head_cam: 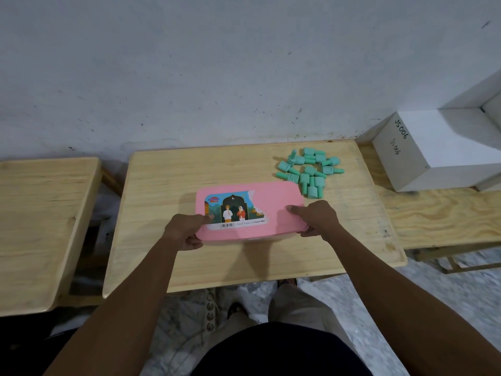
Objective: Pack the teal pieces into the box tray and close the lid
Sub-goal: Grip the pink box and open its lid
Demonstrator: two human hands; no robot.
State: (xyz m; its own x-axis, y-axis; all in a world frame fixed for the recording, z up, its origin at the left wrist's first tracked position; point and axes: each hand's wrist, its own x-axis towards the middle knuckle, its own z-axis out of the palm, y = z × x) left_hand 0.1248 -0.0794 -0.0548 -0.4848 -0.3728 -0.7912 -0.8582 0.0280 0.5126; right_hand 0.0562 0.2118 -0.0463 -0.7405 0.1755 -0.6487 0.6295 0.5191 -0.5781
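Note:
A pink box [273,204] with a picture sticker on its lid lies shut in the middle of the wooden table [162,185]. My left hand [185,230] grips its near left corner, thumb on the lid. My right hand [315,218] grips its near right corner, thumb on top and fingers under the edge. A heap of several teal pieces [309,169] lies loose on the table just beyond the box's far right corner. What is inside the box is hidden.
A white box marked JS006 [433,150] stands on a lower wooden bench [439,215] to the right. A second wooden table [40,218] is at the left. The wall runs close behind. A power strip [210,310] lies on the floor by my feet.

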